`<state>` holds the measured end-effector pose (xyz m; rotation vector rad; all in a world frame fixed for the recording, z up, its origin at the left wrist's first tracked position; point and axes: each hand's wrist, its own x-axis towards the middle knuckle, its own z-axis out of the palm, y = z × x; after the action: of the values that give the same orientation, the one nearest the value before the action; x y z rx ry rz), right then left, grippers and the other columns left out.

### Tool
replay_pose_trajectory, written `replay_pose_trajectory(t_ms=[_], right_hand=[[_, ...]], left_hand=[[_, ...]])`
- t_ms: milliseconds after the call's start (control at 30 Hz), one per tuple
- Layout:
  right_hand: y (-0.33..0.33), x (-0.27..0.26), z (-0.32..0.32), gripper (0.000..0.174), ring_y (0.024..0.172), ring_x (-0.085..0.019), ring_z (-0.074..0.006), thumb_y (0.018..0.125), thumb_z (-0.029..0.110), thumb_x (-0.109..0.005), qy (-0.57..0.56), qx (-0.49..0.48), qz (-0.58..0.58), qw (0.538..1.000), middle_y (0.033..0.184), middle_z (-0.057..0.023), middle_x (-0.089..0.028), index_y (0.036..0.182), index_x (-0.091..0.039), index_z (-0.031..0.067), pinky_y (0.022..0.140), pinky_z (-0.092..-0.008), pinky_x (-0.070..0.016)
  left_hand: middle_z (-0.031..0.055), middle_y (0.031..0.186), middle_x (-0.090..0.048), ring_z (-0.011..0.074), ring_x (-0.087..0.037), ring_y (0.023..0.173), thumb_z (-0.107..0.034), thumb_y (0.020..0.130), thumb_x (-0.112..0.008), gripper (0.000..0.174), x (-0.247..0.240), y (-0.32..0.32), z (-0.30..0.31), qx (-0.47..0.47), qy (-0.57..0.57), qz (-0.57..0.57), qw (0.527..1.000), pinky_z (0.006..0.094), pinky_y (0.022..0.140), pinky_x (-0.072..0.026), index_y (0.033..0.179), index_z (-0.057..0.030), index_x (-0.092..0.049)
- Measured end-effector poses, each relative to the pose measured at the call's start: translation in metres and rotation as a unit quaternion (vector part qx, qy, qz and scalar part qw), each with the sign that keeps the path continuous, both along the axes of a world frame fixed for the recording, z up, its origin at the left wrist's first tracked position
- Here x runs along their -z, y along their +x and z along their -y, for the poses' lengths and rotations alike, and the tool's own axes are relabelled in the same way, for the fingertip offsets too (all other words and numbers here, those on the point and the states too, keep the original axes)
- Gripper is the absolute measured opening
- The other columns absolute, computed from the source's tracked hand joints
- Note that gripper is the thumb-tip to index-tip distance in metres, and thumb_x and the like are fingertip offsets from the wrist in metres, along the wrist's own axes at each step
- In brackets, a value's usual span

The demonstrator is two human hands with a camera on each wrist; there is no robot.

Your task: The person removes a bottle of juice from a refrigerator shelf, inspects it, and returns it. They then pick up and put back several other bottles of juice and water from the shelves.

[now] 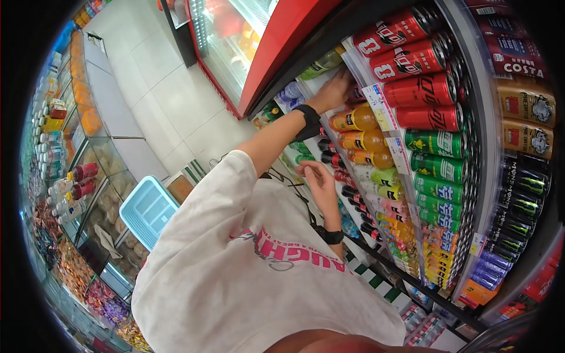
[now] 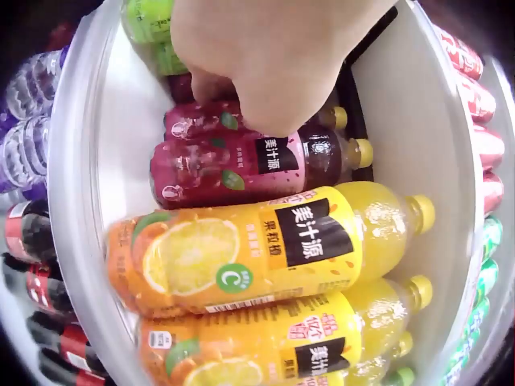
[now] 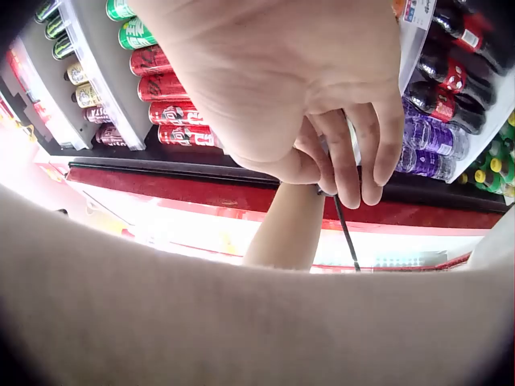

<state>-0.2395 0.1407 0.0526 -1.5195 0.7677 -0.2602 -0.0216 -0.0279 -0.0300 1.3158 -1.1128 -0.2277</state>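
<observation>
In the head view my left hand reaches into a drinks shelf. From the left wrist view it lies bent over dark purple-red juice bottles, its fingertips down among them. The end of one such bottle shows past a finger; I cannot tell whether the hand grips it. Orange juice bottles lie beside these, yellow caps toward the back. Green-labelled bottles are on the hand's other side. My right hand hangs in front of the lower bottles, its fingers loosely bent and holding nothing.
Red cola cans and green cans fill the shelf above. Dark cola bottles and clear purple-labelled bottles lie on the shelf below. A red-edged glass-fronted cooler and a blue basket stand nearby.
</observation>
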Motion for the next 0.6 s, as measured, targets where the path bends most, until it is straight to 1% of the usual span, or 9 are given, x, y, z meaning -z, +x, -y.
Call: replay_pose_trajectory(t_ms=[33, 133, 233, 267, 367, 400, 500, 533, 600], right_hand=[[-0.001, 0.000, 0.000, 0.023, 0.105, -0.068, -0.0170, 0.107, 0.012, -0.053, 0.000, 0.003, 0.000, 1.000, 0.110, -0.0115, -0.071, 0.122, -0.062, -0.0035, 0.097, -0.0305, -0.0508], [-0.007, 0.002, 0.000, 0.024, 0.105, -0.068, -0.0177, 0.108, 0.013, -0.053, -0.011, 0.022, 0.001, 1.000, 0.110, -0.0119, -0.072, 0.122, -0.062, -0.0036, 0.098, -0.0309, -0.0507], [-0.010, -0.005, 0.000, 0.025, 0.107, -0.068, -0.0191, 0.108, 0.014, -0.053, -0.016, 0.036, -0.008, 0.999, 0.111, -0.0130, -0.072, 0.122, -0.063, -0.0055, 0.098, -0.0330, -0.0511], [-0.011, -0.005, 0.001, 0.025, 0.107, -0.068, -0.0187, 0.108, 0.014, -0.053, -0.017, 0.039, -0.005, 0.999, 0.111, -0.0128, -0.072, 0.121, -0.062, -0.0051, 0.098, -0.0325, -0.0509], [-0.018, -0.005, 0.002, 0.025, 0.106, -0.068, -0.0180, 0.108, 0.015, -0.054, -0.018, 0.046, -0.003, 0.999, 0.110, -0.0122, -0.072, 0.121, -0.062, -0.0045, 0.098, -0.0313, -0.0507], [-0.018, -0.004, 0.004, 0.025, 0.106, -0.068, -0.0181, 0.108, 0.015, -0.053, -0.020, 0.047, -0.003, 0.999, 0.110, -0.0122, -0.072, 0.121, -0.062, -0.0044, 0.098, -0.0313, -0.0507], [-0.013, -0.010, 0.008, 0.024, 0.106, -0.068, -0.0181, 0.108, 0.014, -0.053, -0.026, 0.046, 0.000, 0.999, 0.110, -0.0122, -0.072, 0.121, -0.062, -0.0045, 0.098, -0.0313, -0.0510], [-0.013, -0.012, 0.008, 0.024, 0.106, -0.068, -0.0182, 0.108, 0.014, -0.053, -0.027, 0.045, 0.000, 0.999, 0.110, -0.0122, -0.072, 0.120, -0.062, -0.0046, 0.098, -0.0313, -0.0511], [-0.015, -0.011, 0.010, 0.024, 0.106, -0.068, -0.0180, 0.108, 0.014, -0.053, -0.023, 0.048, 0.007, 0.999, 0.110, -0.0121, -0.072, 0.120, -0.062, -0.0046, 0.098, -0.0315, -0.0512]], left_hand=[[0.0311, 0.141, -0.051, 0.0504, -0.056, 0.123, -0.014, 0.088, -0.070, 0.056, 0.003, 0.000, 0.006, -0.009, 0.002, 0.013, 1.000, 0.0492, 0.100, -0.0506, 0.139, -0.0020, -0.052], [0.0283, 0.123, -0.064, 0.0484, -0.062, 0.113, -0.016, 0.084, -0.074, 0.045, 0.008, -0.001, 0.026, -0.019, 0.004, -0.033, 0.999, 0.0485, 0.093, -0.0535, 0.126, -0.0026, -0.063], [0.0281, 0.101, -0.069, 0.0482, -0.066, 0.094, -0.017, 0.084, -0.071, 0.035, 0.007, -0.001, 0.033, -0.038, 0.044, -0.025, 0.998, 0.0506, 0.083, -0.0569, 0.115, -0.0012, -0.066], [0.0280, 0.094, -0.070, 0.0481, -0.068, 0.087, -0.017, 0.084, -0.071, 0.032, 0.005, -0.002, 0.033, -0.043, 0.057, -0.022, 0.997, 0.0513, 0.080, -0.0580, 0.112, -0.0007, -0.067], [0.0245, 0.090, -0.071, 0.0455, -0.069, 0.085, -0.019, 0.080, -0.075, 0.025, -0.002, 0.006, 0.024, -0.030, 0.102, 0.045, 0.993, 0.0505, 0.077, -0.0586, 0.100, -0.0028, -0.072], [0.0235, 0.088, -0.071, 0.0433, -0.070, 0.085, -0.018, 0.079, -0.074, 0.019, -0.003, 0.004, 0.028, -0.060, 0.111, 0.054, 0.991, 0.0504, 0.076, -0.0587, 0.092, -0.0043, -0.074], [0.0208, 0.104, -0.072, 0.0431, -0.068, 0.094, -0.022, 0.079, -0.073, 0.031, -0.001, 0.007, 0.030, -0.036, 0.179, 0.111, 0.977, 0.0488, 0.082, -0.0560, 0.106, -0.0065, -0.074], [0.0199, 0.104, -0.073, 0.0412, -0.069, 0.093, -0.019, 0.081, -0.070, 0.028, -0.005, 0.004, 0.026, -0.044, 0.213, 0.128, 0.968, 0.0490, 0.083, -0.0551, 0.105, -0.0054, -0.074], [0.0200, 0.104, -0.073, 0.0411, -0.069, 0.094, -0.018, 0.081, -0.070, 0.027, 0.014, 0.000, 0.039, -0.069, 0.196, 0.123, 0.970, 0.0488, 0.084, -0.0550, 0.104, -0.0052, -0.074]])
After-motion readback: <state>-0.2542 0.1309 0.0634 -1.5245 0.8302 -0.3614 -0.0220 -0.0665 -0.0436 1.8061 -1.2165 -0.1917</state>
